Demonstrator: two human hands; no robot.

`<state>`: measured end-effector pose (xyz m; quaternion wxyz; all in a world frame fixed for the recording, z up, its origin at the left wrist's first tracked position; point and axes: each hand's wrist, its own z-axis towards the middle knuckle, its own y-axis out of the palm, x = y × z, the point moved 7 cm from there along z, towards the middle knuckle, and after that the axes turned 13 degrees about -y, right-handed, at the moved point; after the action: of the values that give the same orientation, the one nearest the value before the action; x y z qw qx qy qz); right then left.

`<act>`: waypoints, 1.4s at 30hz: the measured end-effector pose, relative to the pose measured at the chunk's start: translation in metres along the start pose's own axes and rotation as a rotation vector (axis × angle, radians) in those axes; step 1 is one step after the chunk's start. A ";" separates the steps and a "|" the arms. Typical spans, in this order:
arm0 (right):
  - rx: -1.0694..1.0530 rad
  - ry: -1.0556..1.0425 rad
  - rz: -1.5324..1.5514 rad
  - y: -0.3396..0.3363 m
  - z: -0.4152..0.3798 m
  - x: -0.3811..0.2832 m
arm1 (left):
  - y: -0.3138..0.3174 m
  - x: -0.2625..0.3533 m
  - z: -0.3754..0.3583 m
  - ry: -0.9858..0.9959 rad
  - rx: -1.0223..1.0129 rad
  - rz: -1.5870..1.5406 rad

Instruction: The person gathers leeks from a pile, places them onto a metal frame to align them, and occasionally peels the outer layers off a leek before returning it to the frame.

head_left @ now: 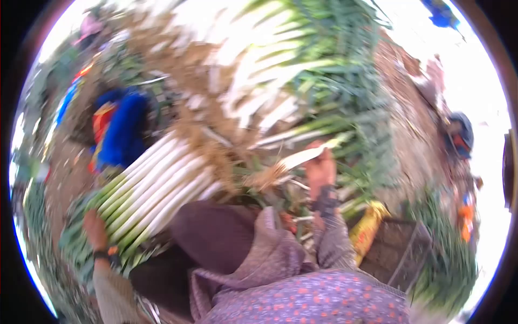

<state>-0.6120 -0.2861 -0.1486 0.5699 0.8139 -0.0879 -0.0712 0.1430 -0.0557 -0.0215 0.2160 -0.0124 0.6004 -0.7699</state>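
A row of leeks (162,181) lies side by side at the lower left, with white stalks, brown roots pointing right and green tops to the left. My left hand (96,231) is closed on the green end of this row; its fingertips are blurred. In my right hand (322,171) is a single leek (302,157), gripped by its pale shaft, roots pointing left. Just beyond it spreads a large pile of leeks (270,81), white ends to the left and green leaves (345,70) to the right.
A blue bundle (124,129) lies left of the row. Near my right forearm are a yellow packet (367,232) and a dark crate (396,251). More green leaves (440,248) lie beyond the crate. Bare soil (415,124) shows at right. My knee (213,235) is close to the row.
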 end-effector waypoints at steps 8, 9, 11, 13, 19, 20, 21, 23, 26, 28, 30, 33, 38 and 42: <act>-0.635 0.126 -0.012 0.254 -0.150 0.176 | -0.074 0.054 0.016 -0.358 0.046 -0.247; -0.728 0.079 -0.117 0.263 -0.172 0.201 | -0.078 0.054 0.015 -0.392 0.038 -0.272; -0.927 0.132 -0.198 0.276 -0.201 0.257 | -0.083 0.054 0.014 -0.395 0.060 -0.293; -1.012 0.234 -0.321 0.286 -0.234 0.320 | -0.086 0.055 0.013 -0.406 0.082 -0.313; -1.793 -0.480 -1.019 0.248 -0.266 0.478 | -0.095 0.057 0.008 -0.442 0.107 -0.318; -1.898 -0.513 -1.002 0.215 -0.255 0.508 | -0.096 0.057 0.006 -0.448 0.124 -0.310; -2.078 -0.777 -1.432 0.183 -0.252 0.526 | -0.096 0.057 0.004 -0.449 0.145 -0.303; -2.468 -0.809 -1.753 0.104 -0.234 0.552 | -0.095 0.059 0.005 -0.457 0.149 -0.297; -2.249 -0.161 -1.847 0.076 -0.215 0.540 | -0.098 0.062 0.004 -0.468 0.106 -0.285; -2.258 -0.129 -1.749 0.064 -0.196 0.544 | -0.099 0.062 0.005 -0.456 0.120 -0.270; -2.295 -0.166 -1.649 0.062 -0.170 0.538 | -0.101 0.061 0.005 -0.446 0.122 -0.261; -2.119 -0.030 -1.557 0.083 -0.143 0.493 | -0.097 0.062 0.006 -0.453 0.125 -0.276; -2.135 -0.092 -1.659 0.072 -0.146 0.484 | -0.096 0.064 0.008 -0.419 0.134 -0.245; -2.100 -0.058 -1.688 0.065 -0.141 0.485 | -0.105 0.055 0.013 -0.428 0.123 -0.378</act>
<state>-0.1124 -0.2873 -0.0470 0.6994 -0.2006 0.5197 -0.4478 0.0629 -0.0674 0.0666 0.1911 -0.2731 0.4804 -0.8112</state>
